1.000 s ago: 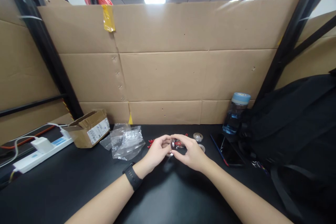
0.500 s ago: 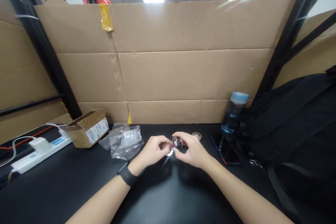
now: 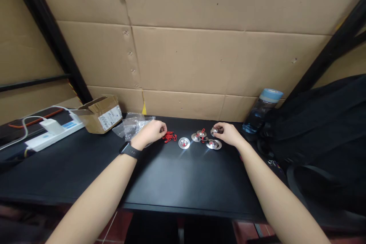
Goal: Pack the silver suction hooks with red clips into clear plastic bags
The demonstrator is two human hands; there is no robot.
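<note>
My left hand [image 3: 154,131] is closed at the left end of a pile of red cords [image 3: 169,137]; what its fingers pinch is too small to make out. My right hand [image 3: 227,133] has its fingers around a small silver metal disc [image 3: 215,131] at the right of the group. Between the hands lies a single domed disc [image 3: 184,143] with a red spot in its centre. Several similar discs with red loops [image 3: 201,134] overlap to its right. Two more discs [image 3: 212,144] overlap just in front of my right hand.
Clear plastic bags [image 3: 133,124], an opened cardboard box [image 3: 105,116] and a white power strip [image 3: 58,135] are at the left. A blue-lidded bottle [image 3: 261,110] and a black backpack [image 3: 323,141] stand right. Cardboard walls the back.
The view has tilted down. My hands have moved apart, left to the red cords and right to a disc at the right. The discs and cords between them now show.
</note>
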